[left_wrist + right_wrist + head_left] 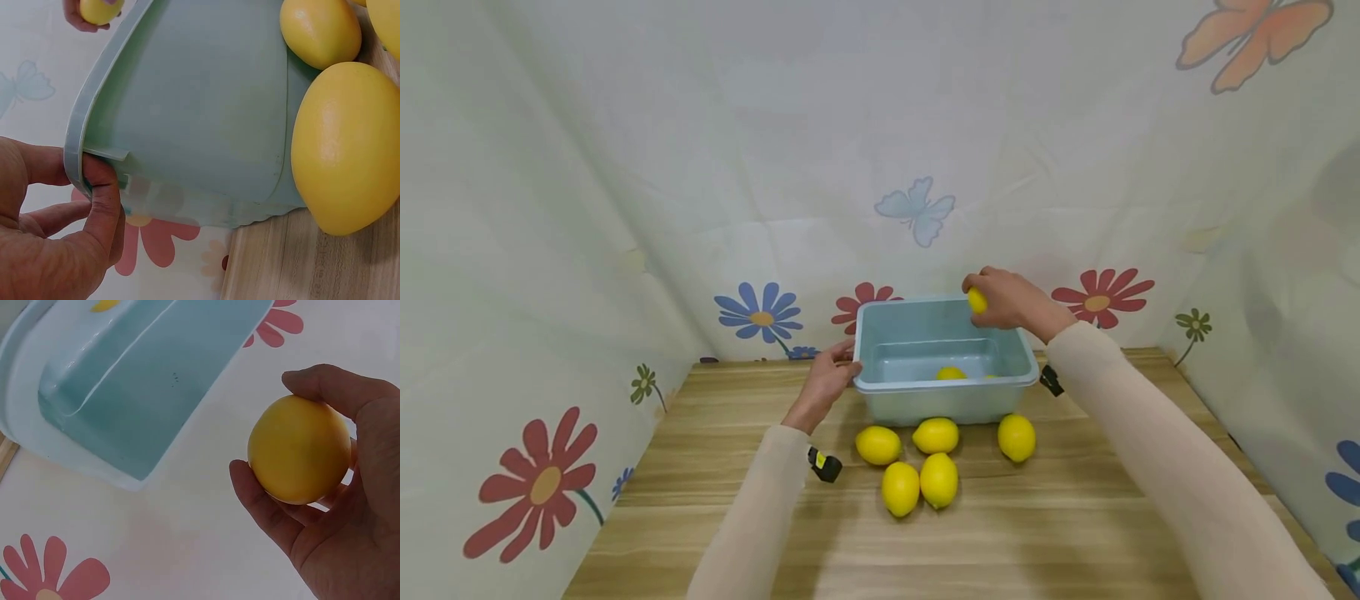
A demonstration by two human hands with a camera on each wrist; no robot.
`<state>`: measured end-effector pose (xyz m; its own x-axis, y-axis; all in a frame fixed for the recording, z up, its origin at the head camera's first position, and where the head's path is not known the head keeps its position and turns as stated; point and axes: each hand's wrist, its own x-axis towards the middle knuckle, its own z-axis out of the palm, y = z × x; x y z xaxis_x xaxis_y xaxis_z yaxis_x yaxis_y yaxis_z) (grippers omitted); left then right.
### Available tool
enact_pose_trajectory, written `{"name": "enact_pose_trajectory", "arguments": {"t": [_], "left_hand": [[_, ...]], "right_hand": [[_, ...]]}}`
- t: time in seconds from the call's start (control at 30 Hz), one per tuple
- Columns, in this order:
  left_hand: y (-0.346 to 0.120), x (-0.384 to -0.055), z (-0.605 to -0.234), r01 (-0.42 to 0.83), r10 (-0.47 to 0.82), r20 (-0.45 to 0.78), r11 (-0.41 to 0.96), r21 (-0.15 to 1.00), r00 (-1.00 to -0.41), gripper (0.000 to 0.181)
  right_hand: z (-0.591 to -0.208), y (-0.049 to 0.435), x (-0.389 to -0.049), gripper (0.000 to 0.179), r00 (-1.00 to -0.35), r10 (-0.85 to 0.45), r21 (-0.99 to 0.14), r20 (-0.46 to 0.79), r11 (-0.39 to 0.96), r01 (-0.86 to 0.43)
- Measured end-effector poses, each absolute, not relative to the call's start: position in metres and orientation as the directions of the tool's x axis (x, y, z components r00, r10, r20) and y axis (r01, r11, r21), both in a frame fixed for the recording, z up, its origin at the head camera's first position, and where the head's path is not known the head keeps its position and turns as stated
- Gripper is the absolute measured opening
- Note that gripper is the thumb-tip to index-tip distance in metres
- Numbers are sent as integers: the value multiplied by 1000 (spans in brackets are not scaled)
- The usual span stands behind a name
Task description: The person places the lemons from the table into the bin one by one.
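A light blue plastic basin stands on the wooden table. My left hand grips its left rim, thumb and fingers on either side of the edge, as the left wrist view shows up close. Above the basin's back right part, my right hand holds a lemon between curled fingers and thumb. Inside the basin lies another lemon, with a sliver of one more beside it, mostly hidden by the front wall.
Several lemons lie on the table before the basin: one lemon at its front right, the others grouped at front left, such as the nearest lemon. A flower-printed curtain hangs close behind and along both sides.
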<state>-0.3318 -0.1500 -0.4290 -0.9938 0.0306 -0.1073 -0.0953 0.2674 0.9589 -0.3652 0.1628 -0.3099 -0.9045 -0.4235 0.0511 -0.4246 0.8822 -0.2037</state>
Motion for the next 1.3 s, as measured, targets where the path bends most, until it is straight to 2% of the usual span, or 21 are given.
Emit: {"name": "enact_pose_trajectory", "arguments": {"t": [0.73, 0.93, 1.3], "left_hand": [[-150, -334, -428, -96, 40, -112, 286, 953, -993, 53], [-152, -331, -427, -87, 35, -102, 302, 949, -994, 52], [-152, -334, -429, -88, 32, -102, 296, 951, -994, 53]], "right_hand": [[-323, 156, -399, 49, -881, -459, -202, -111, 879, -432], [-330, 151, -404, 54, -885, -432, -214, -176, 894, -394], [-335, 157, -408, 55, -889, -401, -236, -220, 906, -350]]}}
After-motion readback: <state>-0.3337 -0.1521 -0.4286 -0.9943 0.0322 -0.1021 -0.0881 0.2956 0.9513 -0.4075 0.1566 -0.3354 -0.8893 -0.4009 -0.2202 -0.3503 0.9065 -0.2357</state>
